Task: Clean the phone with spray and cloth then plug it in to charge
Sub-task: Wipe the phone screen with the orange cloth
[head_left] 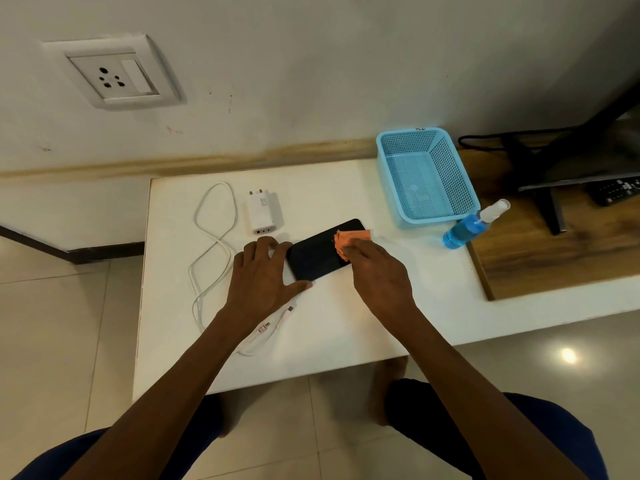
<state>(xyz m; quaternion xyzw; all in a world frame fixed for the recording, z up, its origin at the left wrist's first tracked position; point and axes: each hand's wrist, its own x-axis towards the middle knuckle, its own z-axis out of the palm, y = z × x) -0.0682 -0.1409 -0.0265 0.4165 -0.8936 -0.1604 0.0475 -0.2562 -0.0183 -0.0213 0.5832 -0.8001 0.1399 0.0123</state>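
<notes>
A black phone (317,254) lies flat, screen up, in the middle of the white table (346,320). My left hand (263,271) steadies its left end, fingers at the far corner and thumb against the near edge. My right hand (377,271) presses a small orange cloth (349,241) onto the right half of the screen. A spray bottle (472,225) of blue liquid stands at the table's right edge. The white charger plug (262,212) lies behind the phone. A white cable (211,251) loops to the left, its connector end near my left wrist.
A light blue mesh basket (427,176) sits at the table's back right corner. A wall socket (116,76) is up on the left of the wall. A dark stand and remote (613,192) rest on a wooden surface to the right.
</notes>
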